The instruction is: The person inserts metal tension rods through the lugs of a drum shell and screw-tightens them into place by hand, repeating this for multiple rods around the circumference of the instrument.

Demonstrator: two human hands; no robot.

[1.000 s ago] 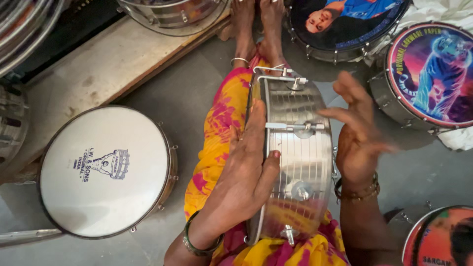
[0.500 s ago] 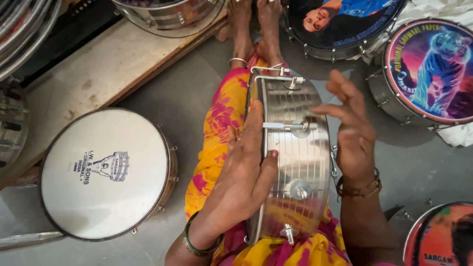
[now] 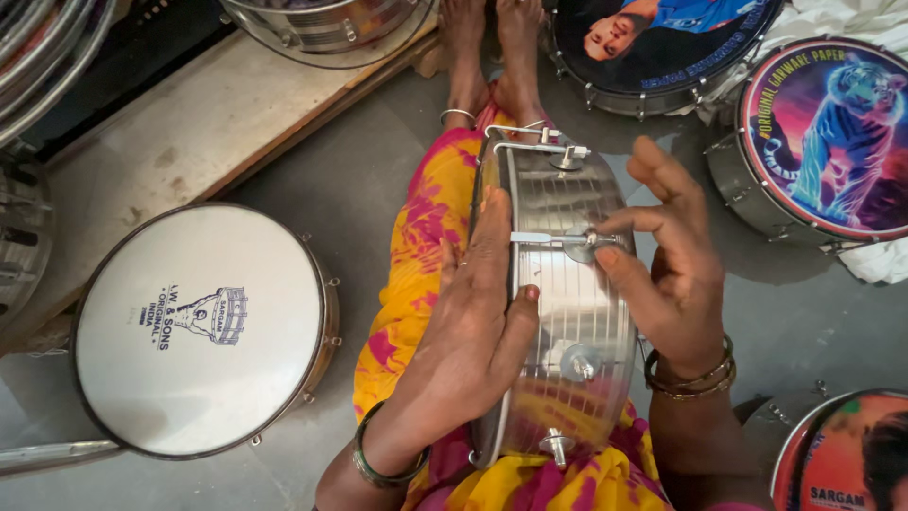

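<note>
A shiny steel drum shell stands on edge across my lap, over yellow and pink cloth. My left hand lies flat against its left face, thumb hooked over the rim. My right hand is on the ribbed side, its thumb and forefinger pinching a tension lug joined to a thin hook rod. More lugs stick out lower on the shell.
A white-headed drum lies on the grey floor at left. Drums with printed picture heads sit at top right, top centre and bottom right. A wooden board and steel shells are at upper left. My bare feet are ahead.
My right hand has come down from open in the air onto the shell and now pinches the middle lug. My left hand stays pressed on the drum's face.
</note>
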